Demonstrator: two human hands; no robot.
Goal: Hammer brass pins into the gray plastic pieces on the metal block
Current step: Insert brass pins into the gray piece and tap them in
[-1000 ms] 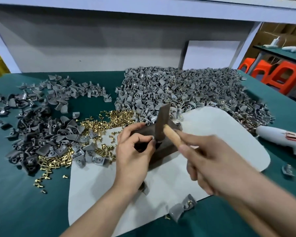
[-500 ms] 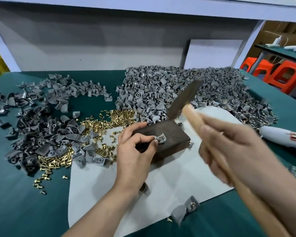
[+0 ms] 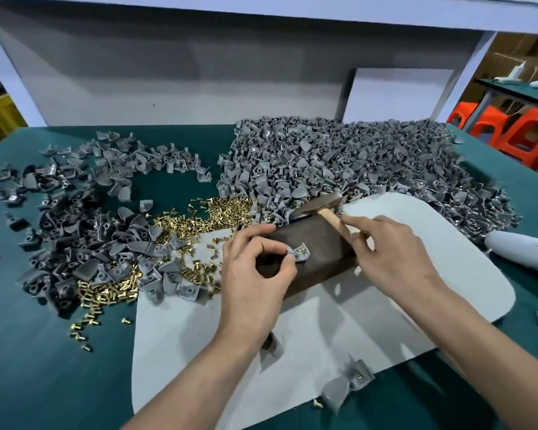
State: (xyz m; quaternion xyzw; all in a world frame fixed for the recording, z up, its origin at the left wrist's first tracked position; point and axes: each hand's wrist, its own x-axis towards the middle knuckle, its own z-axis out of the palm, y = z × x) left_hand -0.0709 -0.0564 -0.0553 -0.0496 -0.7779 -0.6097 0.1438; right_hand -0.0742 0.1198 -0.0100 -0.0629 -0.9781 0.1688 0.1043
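A dark metal block lies on a white mat in the middle of the table. On its top sits a small gray plastic piece with a brass pin in it. My left hand pinches that piece between thumb and forefinger. My right hand grips a wooden-handled hammer; its dark head lies low at the block's far edge, away from the piece. Loose brass pins are strewn left of the block.
A large heap of gray pieces fills the far right of the green table, and a darker scatter lies on the left. Two finished pieces rest at the mat's near edge. A white tool lies at the right.
The hammer struck the piece, swung up high to the right, and now its head has come down to the block's far edge. My left hand kept its pinch on the piece.
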